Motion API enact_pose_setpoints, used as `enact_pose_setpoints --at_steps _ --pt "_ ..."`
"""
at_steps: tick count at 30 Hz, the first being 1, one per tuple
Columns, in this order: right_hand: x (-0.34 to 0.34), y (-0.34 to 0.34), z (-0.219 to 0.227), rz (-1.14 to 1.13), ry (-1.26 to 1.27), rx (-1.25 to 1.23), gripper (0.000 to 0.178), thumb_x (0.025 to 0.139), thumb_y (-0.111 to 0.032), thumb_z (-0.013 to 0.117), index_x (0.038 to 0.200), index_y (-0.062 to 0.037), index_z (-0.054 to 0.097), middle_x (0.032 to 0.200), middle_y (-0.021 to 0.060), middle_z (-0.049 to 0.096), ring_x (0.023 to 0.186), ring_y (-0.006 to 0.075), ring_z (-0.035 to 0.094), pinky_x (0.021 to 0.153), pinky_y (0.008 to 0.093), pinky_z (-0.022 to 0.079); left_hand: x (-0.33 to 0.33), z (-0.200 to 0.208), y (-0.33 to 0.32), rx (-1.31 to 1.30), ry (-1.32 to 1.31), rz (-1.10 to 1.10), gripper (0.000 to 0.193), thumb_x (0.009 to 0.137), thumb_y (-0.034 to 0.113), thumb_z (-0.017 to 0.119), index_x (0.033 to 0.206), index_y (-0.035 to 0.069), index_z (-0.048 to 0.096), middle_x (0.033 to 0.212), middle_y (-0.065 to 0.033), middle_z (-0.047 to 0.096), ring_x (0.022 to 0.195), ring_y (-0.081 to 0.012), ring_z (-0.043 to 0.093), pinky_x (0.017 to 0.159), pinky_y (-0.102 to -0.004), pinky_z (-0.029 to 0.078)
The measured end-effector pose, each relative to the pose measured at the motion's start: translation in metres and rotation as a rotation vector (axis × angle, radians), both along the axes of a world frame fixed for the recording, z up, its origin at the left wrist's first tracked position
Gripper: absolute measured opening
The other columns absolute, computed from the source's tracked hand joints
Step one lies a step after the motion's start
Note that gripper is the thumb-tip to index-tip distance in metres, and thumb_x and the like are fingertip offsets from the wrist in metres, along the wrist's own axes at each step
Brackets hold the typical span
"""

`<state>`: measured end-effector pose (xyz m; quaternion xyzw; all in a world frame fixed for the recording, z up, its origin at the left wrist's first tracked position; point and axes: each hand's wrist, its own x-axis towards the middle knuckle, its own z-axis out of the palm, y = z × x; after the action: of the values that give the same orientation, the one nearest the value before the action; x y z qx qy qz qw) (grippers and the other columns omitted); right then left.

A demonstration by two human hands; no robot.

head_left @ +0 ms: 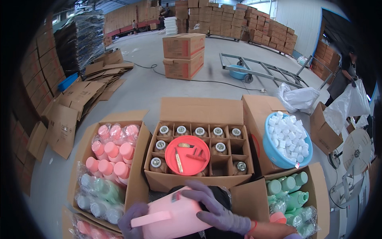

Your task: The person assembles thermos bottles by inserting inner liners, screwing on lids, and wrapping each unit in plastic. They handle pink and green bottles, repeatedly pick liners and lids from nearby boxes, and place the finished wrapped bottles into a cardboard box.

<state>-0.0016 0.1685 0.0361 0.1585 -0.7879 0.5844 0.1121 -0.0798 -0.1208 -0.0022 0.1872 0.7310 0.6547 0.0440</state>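
A pink jug-shaped shell [175, 213] with a loop handle lies tilted on its side low in front of me. Its left end is held by my left hand [133, 219], gloved in purple and blurred. My right hand [223, 211], also in a purple glove, grips the other end, fingers over the top and thumb at the near side. Just beyond, a divided carton [201, 107] holds several bottle-like liners [200, 131] with silvery round tops. A round red tray [171, 153] rests over its middle, carrying a yellowish blade-like tool [178, 160] and red-handled pieces [195, 155].
At left stands a carton [135, 167] of pink and pale bottles; at right, one [318, 191] of green bottles. A blue basin [268, 147] of white caps sits behind it. Farther off are two stacked boxes [183, 59], a metal cart frame [266, 69] and a person [346, 75] with plastic bags.
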Motion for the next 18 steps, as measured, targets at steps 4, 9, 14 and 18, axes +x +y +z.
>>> enact_pose_setpoints --at_steps 4,9,14,18 --pt "-0.114 0.055 -0.063 -0.287 -0.149 0.206 0.041 0.092 -0.024 0.064 0.127 -0.0029 0.06 0.129 0.0159 0.059 0.116 0.03 0.06 0.099 0.0411 0.048 -0.015 -0.065 -0.05 0.207 -0.536 0.198 0.029 0.097 0.017 0.056 0.116 -0.003 0.067 0.105 -0.0114 0.071 0.095 -0.0233 0.067 0.085 -0.0372 0.054" --pt "-0.221 0.114 -0.216 -0.485 -0.473 1.26 0.04 0.088 -0.031 0.065 0.118 -0.0059 0.058 0.115 0.0178 0.06 0.107 0.031 0.064 0.085 0.0428 0.055 -0.032 -0.083 -0.051 0.272 -0.752 0.266 0.027 0.098 0.016 0.053 0.11 -0.004 0.067 0.099 -0.0113 0.071 0.091 -0.0225 0.067 0.081 -0.0364 0.054" --pt "-0.223 0.107 -0.204 -0.361 -0.513 1.032 0.033 0.089 -0.024 0.063 0.114 -0.0039 0.056 0.112 0.0166 0.061 0.101 0.0293 0.064 0.082 0.0418 0.055 -0.04 -0.072 -0.041 0.124 -0.686 0.166 0.026 0.098 0.016 0.053 0.104 -0.004 0.068 0.093 -0.0118 0.07 0.088 -0.0217 0.067 0.078 -0.0359 0.054" --pt "-0.183 0.089 -0.107 -0.262 -0.336 -0.006 0.023 0.095 -0.015 0.06 0.11 -0.0007 0.05 0.1 0.015 0.066 0.087 0.025 0.066 0.077 0.0353 0.052 -0.052 -0.062 -0.027 -0.009 -0.618 0.058 0.026 0.098 0.017 0.052 0.099 -0.004 0.068 0.089 -0.0122 0.07 0.085 -0.0211 0.067 0.076 -0.0355 0.053"
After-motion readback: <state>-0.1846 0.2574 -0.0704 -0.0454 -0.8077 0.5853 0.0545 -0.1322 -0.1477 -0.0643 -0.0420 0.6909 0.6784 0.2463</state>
